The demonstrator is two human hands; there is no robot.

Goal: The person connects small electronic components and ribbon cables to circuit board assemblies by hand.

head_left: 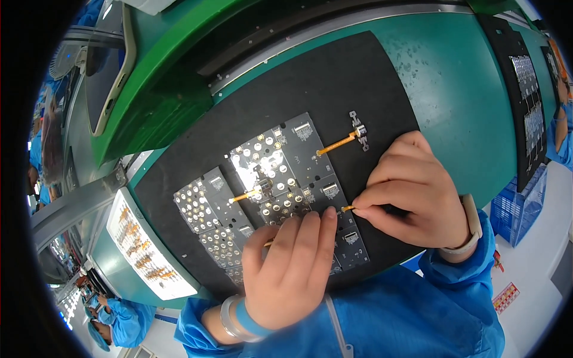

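Observation:
On a black mat (382,83) lies a dark circuit board panel (304,143) with rows of shiny round pads. My left hand (292,256) rests across its near part, fingers stretched side by side, covering some of it. A sliver of orange shows by its thumb. At the panel's right edge, the thumb and forefinger of my right hand (412,191) pinch a small orange flex cable (348,209); its other end is hidden. Farther up, another orange flex cable (337,145) joins that edge to a small metal connector piece (360,136). A second board panel (200,203) lies at left, linked by a short flex cable (243,196).
A white tray (143,250) with rows of orange flex parts stands at left. Behind the mat runs a green rail (173,83), with a phone-like device (113,71) beyond. At right are more boards (525,77), a blue basket (522,206) and a co-worker's sleeve (561,137).

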